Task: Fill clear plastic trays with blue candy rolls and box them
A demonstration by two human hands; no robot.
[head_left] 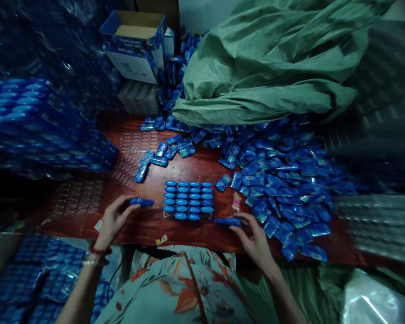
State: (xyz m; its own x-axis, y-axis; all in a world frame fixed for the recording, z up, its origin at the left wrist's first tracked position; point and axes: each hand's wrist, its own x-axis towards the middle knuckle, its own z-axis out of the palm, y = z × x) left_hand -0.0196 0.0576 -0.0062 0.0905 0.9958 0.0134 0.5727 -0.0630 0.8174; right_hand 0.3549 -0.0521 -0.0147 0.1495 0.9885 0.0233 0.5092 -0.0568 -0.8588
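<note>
Watching through the head camera, I'd log the clear, thin plastic tray as nearly full. It sits on the glossy red-brown wooden surface, with small, shiny, rounded blue packs standing on edge in four columns. The two middle columns run one pack nearer the person; the outer two places of the tray's nearest row are bare, and I judge those are what is left in it. Fingers of the left hand pinch a flat blue pack, held apart from the tray, to its left. Fingers of the right hand grasp a second flat blue pack, just beside the tray's near right corner. More stock waits: a big heap of loose blue packs right of the tray, clear moulded plastic sheets well left of it. Packs in the tray look even, tops showing as bright ovals; the tray itself is mostly hidden beneath them.
</note>
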